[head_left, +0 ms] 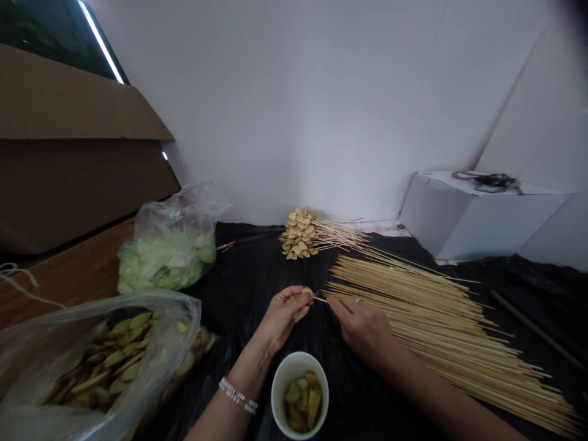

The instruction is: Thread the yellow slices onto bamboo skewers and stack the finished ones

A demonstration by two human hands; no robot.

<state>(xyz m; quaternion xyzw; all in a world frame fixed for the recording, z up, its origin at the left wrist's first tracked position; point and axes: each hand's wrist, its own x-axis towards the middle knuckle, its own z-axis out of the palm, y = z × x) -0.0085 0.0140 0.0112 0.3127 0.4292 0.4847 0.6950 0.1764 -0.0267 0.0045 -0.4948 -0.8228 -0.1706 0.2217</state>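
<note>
A black plastic sheet (243, 275) covers most of the desk (68, 269), in front of a white wall (294, 110). Both forearms reach forward over it. The left hand (285, 315), with a beaded bracelet (237, 395) on its wrist, pinches a pale yellow slice (307, 293) in its fingertips. The right hand (362, 327) grips a thin bamboo skewer (321, 299), its tip at the slice. A white cup (299, 392) of slices stands just below the hands, loose skewers (436, 331) fan out to the right, and a bundle of threaded slices (298, 234) lies farther ahead.
</note>
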